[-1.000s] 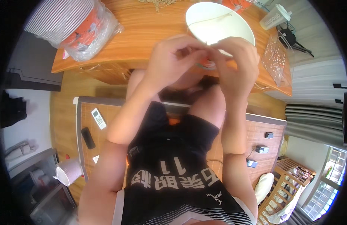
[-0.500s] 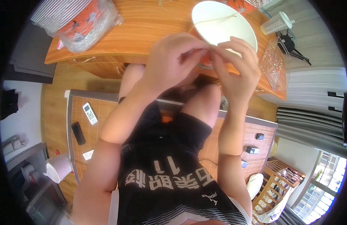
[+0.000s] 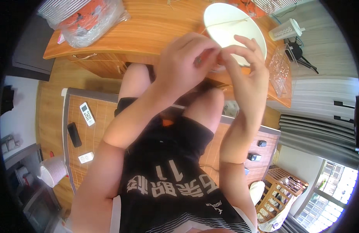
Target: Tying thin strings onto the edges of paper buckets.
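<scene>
My left hand (image 3: 187, 58) and my right hand (image 3: 251, 73) meet above the near edge of the desk, fingertips pinched together. Whatever lies between them is too small or hidden to make out. On my right hand, the thumb and index finger pinch while the other fingers are raised apart. Just beyond them a tilted paper tub (image 3: 235, 29) shows its white inside; an orange-red outer side appears near my fingers. A thin pale cord (image 3: 226, 24) crosses its mouth and runs down behind my left hand; whether I hold its end is hidden.
Stacked red-and-white paper tubs in a clear plastic bag (image 3: 92, 25) stand at the desk's left. To the right are a lidded cup (image 3: 286, 31) and a clear plastic box (image 3: 280, 73). Below, a remote (image 3: 87, 113) and a dark phone (image 3: 74, 134) lie on the mat.
My left hand has rolled, so its curled palm shows more. The right fingers are raised a little further, still pinching at the left fingertips. The whole view has shifted slightly.
</scene>
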A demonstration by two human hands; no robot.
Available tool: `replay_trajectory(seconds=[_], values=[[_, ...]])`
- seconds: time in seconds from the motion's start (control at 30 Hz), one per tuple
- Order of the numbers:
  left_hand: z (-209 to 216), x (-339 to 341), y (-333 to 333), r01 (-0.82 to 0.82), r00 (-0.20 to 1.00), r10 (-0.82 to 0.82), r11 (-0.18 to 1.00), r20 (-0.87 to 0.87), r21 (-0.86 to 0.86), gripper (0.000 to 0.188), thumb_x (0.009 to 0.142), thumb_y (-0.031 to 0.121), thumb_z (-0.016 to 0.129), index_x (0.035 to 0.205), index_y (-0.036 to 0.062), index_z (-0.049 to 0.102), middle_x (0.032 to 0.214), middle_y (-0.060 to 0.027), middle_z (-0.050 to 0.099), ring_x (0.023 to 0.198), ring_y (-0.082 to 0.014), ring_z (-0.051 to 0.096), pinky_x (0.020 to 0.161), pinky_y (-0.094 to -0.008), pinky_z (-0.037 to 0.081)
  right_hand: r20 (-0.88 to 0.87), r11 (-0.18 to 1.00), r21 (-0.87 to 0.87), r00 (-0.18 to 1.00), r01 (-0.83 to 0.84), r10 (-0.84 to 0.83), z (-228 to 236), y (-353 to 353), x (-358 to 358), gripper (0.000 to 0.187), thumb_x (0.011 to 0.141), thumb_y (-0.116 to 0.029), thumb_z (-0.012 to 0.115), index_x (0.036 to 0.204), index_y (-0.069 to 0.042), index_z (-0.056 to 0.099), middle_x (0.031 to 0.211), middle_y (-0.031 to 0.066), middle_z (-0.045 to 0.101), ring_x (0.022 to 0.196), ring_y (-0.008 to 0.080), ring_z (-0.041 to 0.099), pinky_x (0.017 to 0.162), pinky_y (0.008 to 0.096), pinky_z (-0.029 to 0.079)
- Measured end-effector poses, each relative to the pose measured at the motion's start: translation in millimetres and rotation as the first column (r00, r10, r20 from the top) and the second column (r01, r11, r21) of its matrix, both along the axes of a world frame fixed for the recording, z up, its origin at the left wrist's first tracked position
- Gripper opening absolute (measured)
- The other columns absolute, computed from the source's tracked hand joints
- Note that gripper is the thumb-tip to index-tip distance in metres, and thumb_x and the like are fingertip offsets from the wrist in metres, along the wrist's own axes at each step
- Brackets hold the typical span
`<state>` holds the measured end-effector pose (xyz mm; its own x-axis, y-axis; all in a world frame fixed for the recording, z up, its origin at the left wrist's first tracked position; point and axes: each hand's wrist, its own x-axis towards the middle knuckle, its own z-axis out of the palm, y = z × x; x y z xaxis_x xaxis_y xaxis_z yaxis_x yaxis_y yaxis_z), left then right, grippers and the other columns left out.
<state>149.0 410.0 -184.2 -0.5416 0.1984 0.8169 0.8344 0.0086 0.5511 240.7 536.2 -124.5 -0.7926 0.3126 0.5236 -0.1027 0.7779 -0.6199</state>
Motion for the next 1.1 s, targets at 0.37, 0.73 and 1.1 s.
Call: replay_trajectory(seconds=[0.37,0.73,1.1], values=[[-9.9,-7.4,6.7,-0.046,0.979,0.058,0.997,-0.194,0.066,0.018,0.078,0.005,0.082,0.093,0.0105,0.073,0.073,-0.0014,0.066,0.057,-0.0146,0.056,0.054,-0.0272,0.043,0.094,0.999,-0.055,0.996,0.001,0.004,0.2,8.5,-0.1,0.013,0.09,-0.015,0.069,0.097,-0.006,0.075,0.127,0.0172,0.065,0.139,0.0402,0.041,0.116,0.0472,0.029],[-1.2,-1.9,3.9,0.041,0.995,-0.038,0.999,-0.092,0.031,0.012,0.081,0.004,0.08,0.091,0.0067,0.073,0.075,-0.0023,0.067,0.058,-0.0132,0.055,0.057,-0.0254,0.043,0.082,0.991,-0.127,0.996,-0.035,0.046,5.6,6.4,0.4,0.013,0.088,-0.013,0.071,0.097,-0.008,0.078,0.108,0.013,0.073,0.129,0.0343,0.052,0.109,0.0418,0.039],[81.0,-25.3,-35.6,0.457,0.887,-0.422,0.863,0.19,-0.217,0.012,0.093,0.012,0.066,0.087,0.0032,0.062,0.076,-0.0051,0.057,0.07,-0.0122,0.054,0.06,-0.0253,0.044,0.037,0.999,0.02,0.999,0.038,-0.039,-9.1,12.5,0.1,0.015,0.087,-0.022,0.073,0.098,-0.018,0.081,0.091,0.0086,0.075,0.114,0.0286,0.06,0.112,0.0467,0.023]])
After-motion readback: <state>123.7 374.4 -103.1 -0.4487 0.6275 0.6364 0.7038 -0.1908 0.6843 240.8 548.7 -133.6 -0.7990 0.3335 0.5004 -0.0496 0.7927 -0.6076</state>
